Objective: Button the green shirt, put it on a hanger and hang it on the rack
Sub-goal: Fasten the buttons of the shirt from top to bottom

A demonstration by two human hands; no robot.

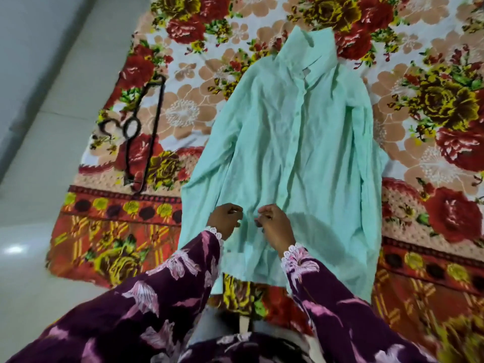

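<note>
**Buttoning near the hem of the green shirt**

The pale mint-green long-sleeved cotton shirt (296,153) is lying front-up and spread flat on the floral red, peach and yellow blanket (432,106), collar pointing away from the person and hem towards them. Laying it out this way is keeping the two front edges lined up along the placket, so each button is sitting beside its hole and the cloth is not twisting while it is worked.

Both hands are meeting low on the placket, close to the hem. The left hand (225,221) is curling its fingers in a closed grip on one front edge of the shirt, and the right hand (272,224) is pinching the opposite edge likewise; the two are nearly touching, which suits pushing a small button through its hole. The button itself is too small to make out. Judging by the closed look of the front higher up, the upper buttons are probably done, and this is one of the last.

The thin black wire hanger (141,132) is lying flat on the blanket well to the left of the shirt, untouched, waiting within reach for the next step. No rack is showing in the view.
</note>
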